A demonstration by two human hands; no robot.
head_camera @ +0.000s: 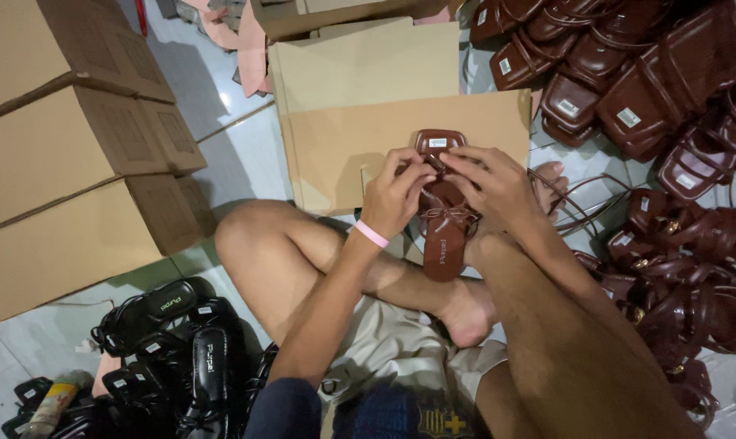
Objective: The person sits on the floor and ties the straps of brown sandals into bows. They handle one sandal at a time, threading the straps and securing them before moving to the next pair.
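Pale floor tiles are showing between stacked cardboard boxes (75,154) at the upper left and a heap of brown sandals (668,106) filling the right side. I am sitting cross-legged, and my left hand (396,195) and right hand (494,185) are both pinching closed on the thin strap of a glossy brown sandal (444,219) at frame centre, resting over my legs. Tugging that slim strap too hard could be tearing it or loosening its bow. Black sandals (181,358) are lying at lower left.
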